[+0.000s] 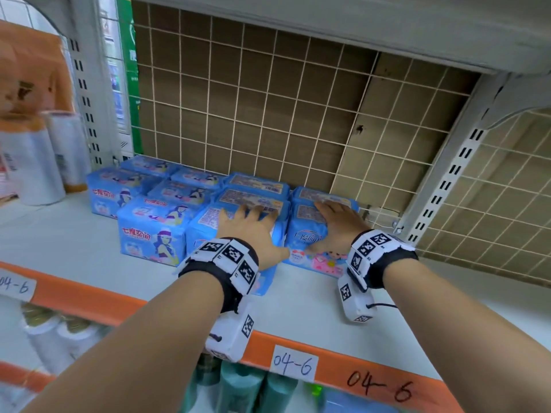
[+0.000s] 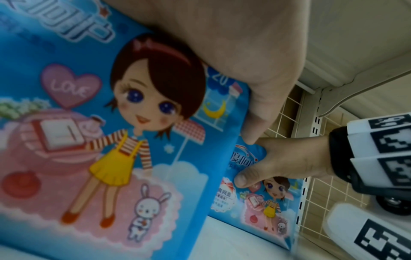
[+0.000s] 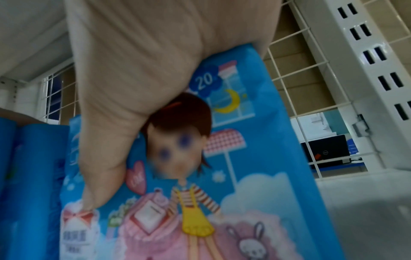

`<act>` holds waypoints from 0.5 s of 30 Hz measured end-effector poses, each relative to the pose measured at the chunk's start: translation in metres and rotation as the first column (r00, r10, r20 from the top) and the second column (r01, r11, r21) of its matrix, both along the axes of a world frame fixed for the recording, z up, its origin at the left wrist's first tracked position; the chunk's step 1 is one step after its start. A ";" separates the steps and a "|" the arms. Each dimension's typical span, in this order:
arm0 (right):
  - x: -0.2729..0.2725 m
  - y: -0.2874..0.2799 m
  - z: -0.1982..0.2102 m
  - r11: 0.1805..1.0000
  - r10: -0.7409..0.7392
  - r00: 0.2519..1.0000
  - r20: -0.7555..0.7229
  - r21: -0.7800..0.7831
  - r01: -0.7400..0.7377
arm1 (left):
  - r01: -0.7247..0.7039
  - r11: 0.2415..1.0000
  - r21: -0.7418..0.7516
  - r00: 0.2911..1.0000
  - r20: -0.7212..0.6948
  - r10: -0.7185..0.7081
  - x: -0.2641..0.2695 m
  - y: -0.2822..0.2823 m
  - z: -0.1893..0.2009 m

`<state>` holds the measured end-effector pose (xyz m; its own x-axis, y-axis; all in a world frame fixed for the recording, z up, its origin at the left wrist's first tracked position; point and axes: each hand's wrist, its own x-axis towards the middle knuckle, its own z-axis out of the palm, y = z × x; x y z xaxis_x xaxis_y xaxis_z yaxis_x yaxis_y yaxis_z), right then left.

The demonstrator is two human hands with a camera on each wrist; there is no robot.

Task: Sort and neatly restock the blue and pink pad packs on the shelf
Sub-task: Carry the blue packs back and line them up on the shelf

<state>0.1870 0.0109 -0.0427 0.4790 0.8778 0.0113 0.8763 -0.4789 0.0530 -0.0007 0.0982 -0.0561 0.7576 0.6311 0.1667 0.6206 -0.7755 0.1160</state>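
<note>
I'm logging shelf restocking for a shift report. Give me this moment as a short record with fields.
Left hand: fingers on top of the middle front pack, thumb down its front
Right hand: holds the right front pack the same way
Other packs: blue, in rows on the shelf
Behind: wire grid
Label: 04-6, on the shelf's orange front edge

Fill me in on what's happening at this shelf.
A person is tidying stock on the white shelf. The left hand grips the left front pack over its top, thumb on its face; the right hand grips the right front pack beside it likewise. More blue packs stand to the left.
</note>
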 end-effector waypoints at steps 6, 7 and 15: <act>-0.015 -0.006 -0.009 0.990 -0.130 0.975 0.180 0.084 0.116 | -0.019 1.000 -0.008 1.000 0.003 0.019 0.002 0.003 -0.002; -0.022 -0.008 -0.008 0.983 -0.178 0.963 0.200 0.087 0.164 | -0.021 1.000 -0.007 1.000 -0.004 0.021 0.002 0.004 -0.001; -0.088 -0.083 0.014 0.936 -0.124 0.990 -0.066 0.325 0.138 | 0.041 0.995 0.094 0.998 -0.042 -0.038 -0.009 -0.007 0.005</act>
<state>0.0991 -0.0719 -0.0282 0.5960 0.7582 0.2644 0.8025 -0.5739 -0.1631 -0.0095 0.0913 -0.0512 0.7888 0.5834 0.1934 0.5919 -0.8059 0.0169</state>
